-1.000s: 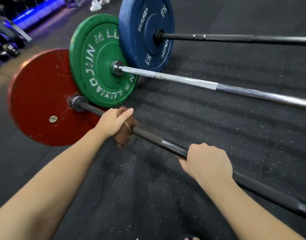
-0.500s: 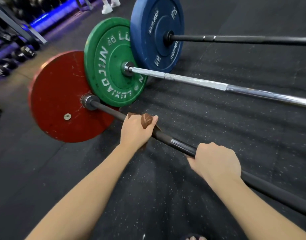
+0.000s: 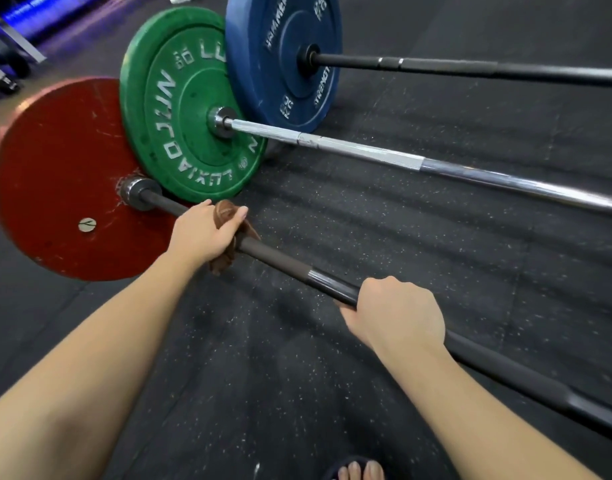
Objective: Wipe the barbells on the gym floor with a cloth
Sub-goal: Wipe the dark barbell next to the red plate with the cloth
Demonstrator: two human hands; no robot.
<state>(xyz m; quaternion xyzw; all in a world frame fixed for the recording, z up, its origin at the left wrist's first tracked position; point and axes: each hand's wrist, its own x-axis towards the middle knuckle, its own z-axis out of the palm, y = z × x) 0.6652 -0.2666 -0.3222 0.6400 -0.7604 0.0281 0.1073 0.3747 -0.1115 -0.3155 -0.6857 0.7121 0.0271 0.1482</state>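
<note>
Dark speckled rubber floor (image 3: 418, 271) fills the frame, and a red plate (image 3: 55, 188), green plate (image 3: 179, 109) and blue plate (image 3: 283, 57) crowd the upper left. Left of centre, my left hand (image 3: 202, 235) clenches a brown cloth (image 3: 225, 210) around the nearest black bar (image 3: 280, 263), just right of the red plate. My right hand (image 3: 398, 313) grips the same bar bare, lower right of centre.

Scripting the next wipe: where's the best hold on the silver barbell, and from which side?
Take the silver barbell on its pale knurled stretch, just right of the green plate, from above, fingers wrapping across the shaft. It lies low over the floor, and the blue plate crowds its plate end.
</note>
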